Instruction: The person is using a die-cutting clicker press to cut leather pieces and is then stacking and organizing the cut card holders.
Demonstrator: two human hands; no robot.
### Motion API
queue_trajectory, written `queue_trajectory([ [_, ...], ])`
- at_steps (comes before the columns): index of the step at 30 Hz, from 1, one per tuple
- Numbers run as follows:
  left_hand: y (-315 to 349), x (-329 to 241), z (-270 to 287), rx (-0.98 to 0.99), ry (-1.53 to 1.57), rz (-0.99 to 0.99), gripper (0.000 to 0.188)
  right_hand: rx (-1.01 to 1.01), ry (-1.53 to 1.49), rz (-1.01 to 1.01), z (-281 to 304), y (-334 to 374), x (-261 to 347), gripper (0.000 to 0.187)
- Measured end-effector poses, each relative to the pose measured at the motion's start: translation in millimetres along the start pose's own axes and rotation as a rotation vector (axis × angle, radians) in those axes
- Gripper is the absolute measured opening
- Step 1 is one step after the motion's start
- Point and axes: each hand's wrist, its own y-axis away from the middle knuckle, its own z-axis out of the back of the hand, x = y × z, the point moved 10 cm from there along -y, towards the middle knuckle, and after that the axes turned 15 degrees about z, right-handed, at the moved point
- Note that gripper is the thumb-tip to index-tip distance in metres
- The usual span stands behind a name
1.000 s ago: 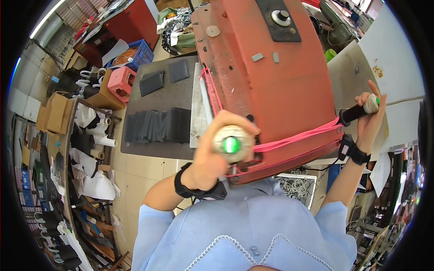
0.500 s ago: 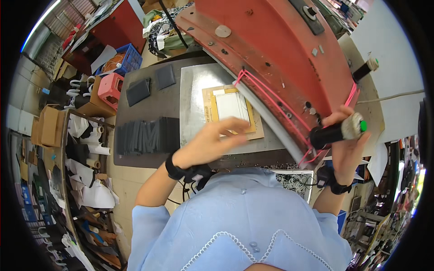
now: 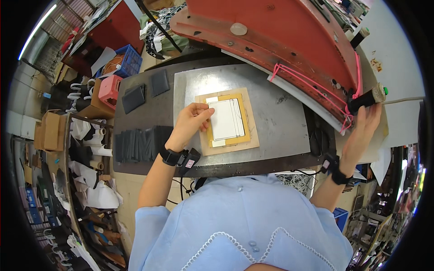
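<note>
My left hand (image 3: 189, 123) is at the upper left edge of a white rectangular sheet (image 3: 224, 121), thumb and fingertips closed on that edge. Under the sheet is a yellow frame (image 3: 242, 101) on a tan board (image 3: 250, 135), all resting on a grey metal plate (image 3: 285, 131). Over at the right, my right hand (image 3: 363, 128) has its fingers stretched out against the near side of a black handle (image 3: 361, 103) with a green button. That handle belongs to the red swing arm (image 3: 271, 31) of a press, with pink cord (image 3: 312, 88) strung along its edge.
On the dark table left of the plate lie a row of dark strips (image 3: 141, 143) and several flat black pieces (image 3: 159, 83). A pink stool (image 3: 109, 92), a blue crate (image 3: 130, 61) and cardboard boxes (image 3: 51, 131) stand beyond. A crowded rack (image 3: 90, 158) flanks the left side.
The red arm has swung right and away, uncovering more of the plate. My left hand has moved to the sheet's left edge and closed there. My right hand's fingers have straightened along the handle.
</note>
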Motion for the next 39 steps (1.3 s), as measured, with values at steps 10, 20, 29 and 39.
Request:
queue_trajectory([
  [10, 26.5, -34.4, -25.7, -0.1, -0.12, -0.357, 0.017, 0.738, -0.291, -0.134, -133.0, 115.4, 20.7, 0.052],
  [20, 61.9, -40.8, -43.4, 0.098, 0.228, -0.301, 0.034, 0.857, -0.606, -0.49, -178.6, 174.4, 34.2, 0.03],
  [29, 52.4, -6.9, -35.6, 0.124, -0.065, -0.16, 0.023, 0.956, -0.395, -0.462, -187.8, 202.2, 19.5, 0.02],
  [39, 33.4, -24.9, 19.1, -0.034, 0.425, -0.321, 0.063, 0.99, -0.529, -0.516, -134.6, 164.5, 35.8, 0.019],
])
